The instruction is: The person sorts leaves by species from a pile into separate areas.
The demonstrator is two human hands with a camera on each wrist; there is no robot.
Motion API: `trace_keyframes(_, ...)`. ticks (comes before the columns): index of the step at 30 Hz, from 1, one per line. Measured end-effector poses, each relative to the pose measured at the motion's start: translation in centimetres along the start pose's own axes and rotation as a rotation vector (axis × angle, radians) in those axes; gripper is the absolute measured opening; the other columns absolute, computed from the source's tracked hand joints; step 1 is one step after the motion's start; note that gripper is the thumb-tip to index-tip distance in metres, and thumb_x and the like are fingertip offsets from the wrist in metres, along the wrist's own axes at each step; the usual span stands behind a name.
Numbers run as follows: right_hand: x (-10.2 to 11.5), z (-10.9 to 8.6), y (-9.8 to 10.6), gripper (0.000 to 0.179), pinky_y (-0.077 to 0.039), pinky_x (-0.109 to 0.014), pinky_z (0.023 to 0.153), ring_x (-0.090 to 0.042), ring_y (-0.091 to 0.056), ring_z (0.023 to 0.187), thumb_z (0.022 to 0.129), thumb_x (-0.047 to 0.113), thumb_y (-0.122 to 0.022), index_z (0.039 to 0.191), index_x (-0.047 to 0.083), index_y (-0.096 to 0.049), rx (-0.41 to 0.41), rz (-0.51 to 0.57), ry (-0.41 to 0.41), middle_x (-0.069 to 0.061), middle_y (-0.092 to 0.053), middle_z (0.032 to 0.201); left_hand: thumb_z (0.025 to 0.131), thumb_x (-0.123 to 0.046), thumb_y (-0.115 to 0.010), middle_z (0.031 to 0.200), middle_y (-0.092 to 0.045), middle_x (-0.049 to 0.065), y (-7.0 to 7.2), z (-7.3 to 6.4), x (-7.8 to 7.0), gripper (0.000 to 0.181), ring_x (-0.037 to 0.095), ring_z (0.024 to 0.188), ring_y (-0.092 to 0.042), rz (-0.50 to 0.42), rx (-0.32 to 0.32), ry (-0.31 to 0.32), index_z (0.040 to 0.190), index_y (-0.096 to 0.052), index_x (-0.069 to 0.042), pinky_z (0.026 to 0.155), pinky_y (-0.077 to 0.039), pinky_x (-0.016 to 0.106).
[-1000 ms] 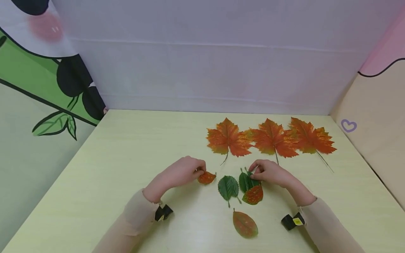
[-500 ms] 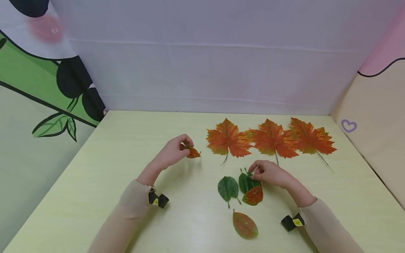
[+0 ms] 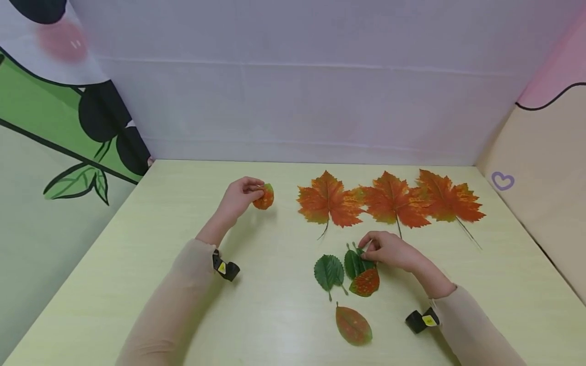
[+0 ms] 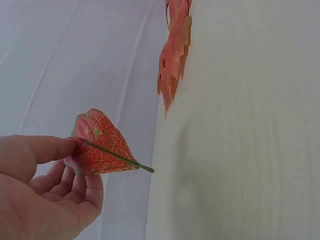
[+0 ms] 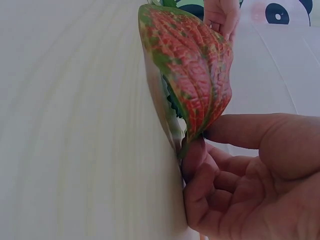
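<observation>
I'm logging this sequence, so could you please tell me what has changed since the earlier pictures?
The left hand, holding a small orange leaf, has moved away from the person and to the left; the leaf has turned too. Nothing was visibly let go. The right hand stays at the green leaves, and the three large orange leaves and loose reddish leaf lie where they were.

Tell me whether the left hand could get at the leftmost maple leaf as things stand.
Probably yes: in the head view, nothing shows between the left hand and the leftmost maple leaf except the small red leaf the hand pinches. It would likely need to set that down first.
</observation>
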State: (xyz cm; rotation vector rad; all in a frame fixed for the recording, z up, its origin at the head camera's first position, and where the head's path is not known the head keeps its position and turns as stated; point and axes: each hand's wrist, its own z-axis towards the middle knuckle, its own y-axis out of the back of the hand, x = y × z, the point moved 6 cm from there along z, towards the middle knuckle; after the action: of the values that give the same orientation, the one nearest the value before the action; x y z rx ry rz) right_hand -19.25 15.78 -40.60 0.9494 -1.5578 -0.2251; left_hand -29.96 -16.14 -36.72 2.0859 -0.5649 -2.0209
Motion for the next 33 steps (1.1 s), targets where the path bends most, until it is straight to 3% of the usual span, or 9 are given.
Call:
trace_keyframes(6,0.0,-0.1,-0.1,0.020,-0.036,-0.026,0.055,-0.014,-0.044,0.062,0.084,0.012,-0.063,0.100,0.001,-0.059,0.004,0.009,-0.006,-0.003,-0.054,0.070,0.091,-0.017,-0.055,0.098,-0.054,0.013,1.3,1.3,1.2,0.028,0.021,0.089,-0.053,0.053,-0.054,0.041,0.109,-0.053,0.003,0.086,-0.047,0.037)
trace_keyframes(11,-0.2,0.0,-0.2,0.020,-0.036,-0.026,0.054,-0.014,-0.044,0.061,0.083,0.011,-0.063,0.100,0.001,-0.059,0.001,0.012,-0.007,-0.003,-0.054,0.070,0.092,-0.025,-0.053,0.092,-0.056,0.012,2.4,2.4,2.0,0.030,0.019,0.078,-0.054,0.126,-0.086,0.027,0.104,-0.055,0.002,0.081,-0.048,0.042)
trace_keyframes(19,-0.3,0.2,0.0,0.018,-0.037,-0.026,0.054,-0.013,-0.044,0.059,0.083,0.010,-0.063,0.099,0.001,-0.059,-0.002,-0.012,-0.016,-0.002,-0.054,0.069,0.089,-0.038,-0.055,0.088,-0.059,0.006,3.4,4.4,3.2,0.037,0.024,0.079,-0.059,0.216,-0.152,0.050,0.100,-0.059,-0.003,0.060,-0.044,0.025)
trace_keyframes(29,0.1,0.0,-0.1,0.018,-0.036,-0.026,0.054,-0.014,-0.044,0.061,0.083,0.010,-0.063,0.098,0.000,-0.059,0.000,0.011,0.000,-0.003,-0.054,0.068,0.090,-0.034,-0.056,0.088,-0.060,0.008,4.1,5.7,3.8,0.034,0.015,0.068,-0.055,0.294,-0.186,0.046,0.099,-0.061,-0.002,0.057,-0.042,0.022)
trace_keyframes(33,0.2,0.0,-0.1,0.018,-0.036,-0.026,0.054,-0.014,-0.045,0.061,0.082,0.009,-0.063,0.097,0.000,-0.059,-0.004,0.011,0.009,-0.002,-0.054,0.068,0.092,-0.034,-0.052,0.090,-0.061,0.011,4.7,6.0,3.9,0.034,0.018,0.071,-0.052,0.334,-0.212,0.053,0.100,-0.061,-0.002,0.060,-0.041,0.025)
